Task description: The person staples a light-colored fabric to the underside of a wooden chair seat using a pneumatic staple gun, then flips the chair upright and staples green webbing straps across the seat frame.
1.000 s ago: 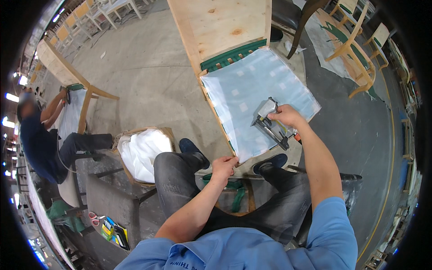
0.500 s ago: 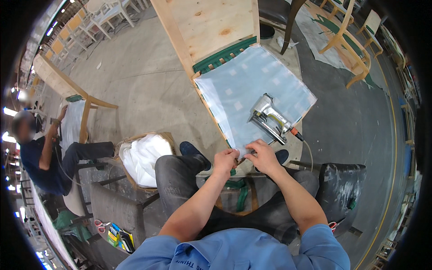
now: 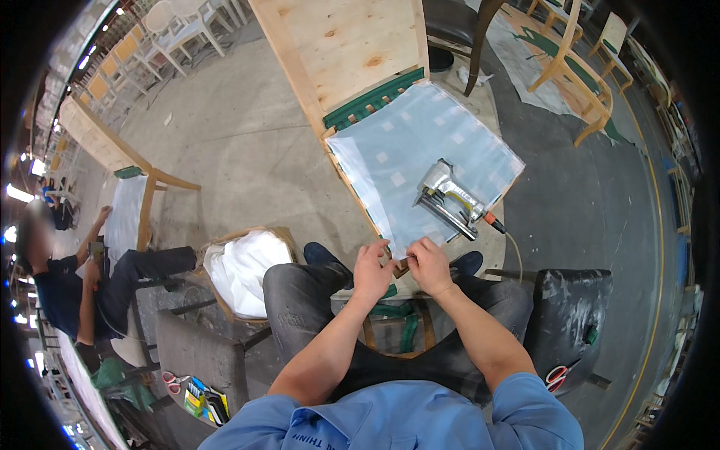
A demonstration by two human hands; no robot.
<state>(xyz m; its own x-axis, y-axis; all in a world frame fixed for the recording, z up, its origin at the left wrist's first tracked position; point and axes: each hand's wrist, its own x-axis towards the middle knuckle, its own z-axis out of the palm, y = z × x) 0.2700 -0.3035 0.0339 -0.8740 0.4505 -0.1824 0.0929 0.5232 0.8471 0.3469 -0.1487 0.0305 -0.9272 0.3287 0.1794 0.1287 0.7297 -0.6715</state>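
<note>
A wooden chair frame stands in front of me. Thin white cloth covers its seat over green webbing, which shows at the back edge. At the seat's near corner my left hand has its fingers closed at the cloth's edge. Close beside it, my right hand pinches the same edge between thumb and fingers. A silver staple gun lies on the right part of the cloth, its air hose trailing off to the right.
Left of my knee is a box holding white cloth. Scissors rest on a grey chair; red-handled scissors lie on a dark seat at right. A co-worker sits far left by another chair.
My left hand has shifted slightly left, its fingers now farther up the cloth's edge. My right hand has moved a little nearer and left. The co-worker's hands have moved; the staple gun stays on the seat.
</note>
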